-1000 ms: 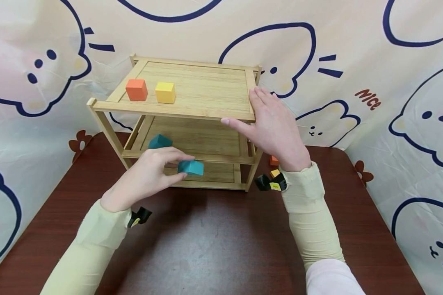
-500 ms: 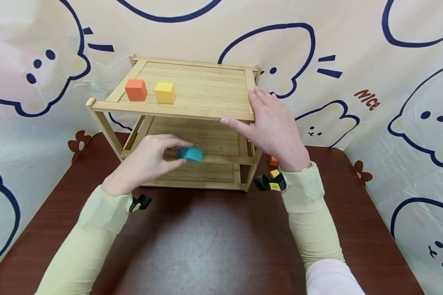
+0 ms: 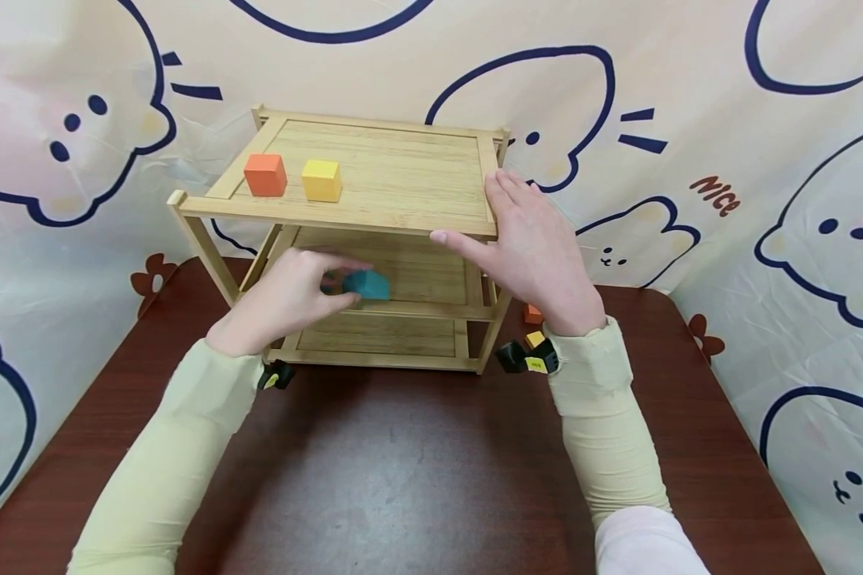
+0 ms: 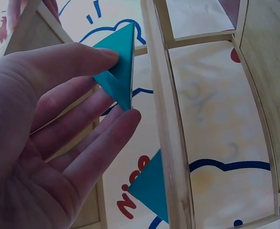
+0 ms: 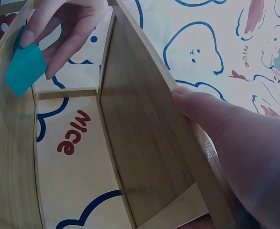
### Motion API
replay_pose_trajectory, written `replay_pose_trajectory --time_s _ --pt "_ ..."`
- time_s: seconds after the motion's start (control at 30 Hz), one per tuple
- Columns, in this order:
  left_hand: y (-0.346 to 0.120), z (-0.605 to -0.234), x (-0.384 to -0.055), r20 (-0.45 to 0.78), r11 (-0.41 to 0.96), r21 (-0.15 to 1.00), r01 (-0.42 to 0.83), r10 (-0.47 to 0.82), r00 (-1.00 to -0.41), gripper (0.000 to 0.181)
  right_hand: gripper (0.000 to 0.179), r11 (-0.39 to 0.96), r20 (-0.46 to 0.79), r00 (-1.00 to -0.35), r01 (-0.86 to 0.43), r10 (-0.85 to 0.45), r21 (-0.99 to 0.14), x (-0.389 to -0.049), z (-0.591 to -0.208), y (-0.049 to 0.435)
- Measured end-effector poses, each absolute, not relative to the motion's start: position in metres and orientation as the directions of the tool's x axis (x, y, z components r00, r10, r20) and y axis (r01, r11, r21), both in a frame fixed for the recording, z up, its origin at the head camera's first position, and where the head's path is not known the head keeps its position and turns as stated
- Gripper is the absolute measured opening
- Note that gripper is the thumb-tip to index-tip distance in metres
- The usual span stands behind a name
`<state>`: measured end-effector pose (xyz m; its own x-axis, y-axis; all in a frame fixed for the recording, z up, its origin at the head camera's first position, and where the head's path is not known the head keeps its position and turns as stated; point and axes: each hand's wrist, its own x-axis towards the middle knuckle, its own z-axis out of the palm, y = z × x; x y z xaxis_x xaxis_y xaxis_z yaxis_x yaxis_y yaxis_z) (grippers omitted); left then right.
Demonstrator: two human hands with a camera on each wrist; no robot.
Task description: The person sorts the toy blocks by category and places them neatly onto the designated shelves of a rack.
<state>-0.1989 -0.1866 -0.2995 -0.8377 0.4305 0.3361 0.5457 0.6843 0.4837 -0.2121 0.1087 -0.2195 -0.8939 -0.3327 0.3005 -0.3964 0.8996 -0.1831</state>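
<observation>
- My head view looks down on a dark reddish-brown table [image 3: 417,463] with a glossy pale glare on its near part.
- Cream cloth [image 3: 374,76] walls it in behind and at both sides, printed with navy cartoon outlines, brown flowers and the word "Nice".
- A three-level wooden rack [image 3: 403,164] stands toward the back of the table; an orange cube [image 3: 264,176] and a yellow cube [image 3: 322,181] sit side by side, apart, at the left of its top board.
- I see the left hand [image 3: 288,299] pinching a teal block [image 3: 367,285] between thumb and fingers at the middle level's front; I can't tell whether it touches that board.
- My left wrist view shows a second teal piece [image 4: 151,188], partly hidden by a rail.
- The right hand [image 3: 535,239] lies on the rack's right edge, fingers extended close together, thumb spread along the front.
- Near that forearm, an orange block [image 3: 533,314] and a yellow block [image 3: 535,339] show partly on the table.
</observation>
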Motion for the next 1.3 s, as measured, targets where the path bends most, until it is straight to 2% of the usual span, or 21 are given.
replay_pose_trajectory --time_s 0.23,0.97,1.17,1.3 --pt "-0.186 -0.299 -0.206 0.290 0.718 0.469 0.514 0.425 -0.857 0.039 0.109 0.902 0.297 -0.898 -0.390 -0.326 -0.188 -0.212 -0.219 0.108" --pt "-0.181 -0.301 -0.216 0.171 0.681 0.568 0.463 0.452 -0.875 0.040 0.109 0.899 0.288 -0.901 -0.389 -0.325 -0.202 -0.211 -0.219 0.108" --pt "-0.181 -0.302 -0.212 0.227 0.719 0.480 0.502 0.451 -0.863 0.052 0.109 0.899 0.287 -0.901 -0.390 -0.327 -0.200 -0.212 -0.219 0.108" --pt "-0.183 -0.302 -0.206 0.289 0.722 0.438 0.536 0.451 -0.844 0.052 0.108 0.897 0.292 -0.898 -0.394 -0.329 -0.200 -0.212 -0.220 0.108"
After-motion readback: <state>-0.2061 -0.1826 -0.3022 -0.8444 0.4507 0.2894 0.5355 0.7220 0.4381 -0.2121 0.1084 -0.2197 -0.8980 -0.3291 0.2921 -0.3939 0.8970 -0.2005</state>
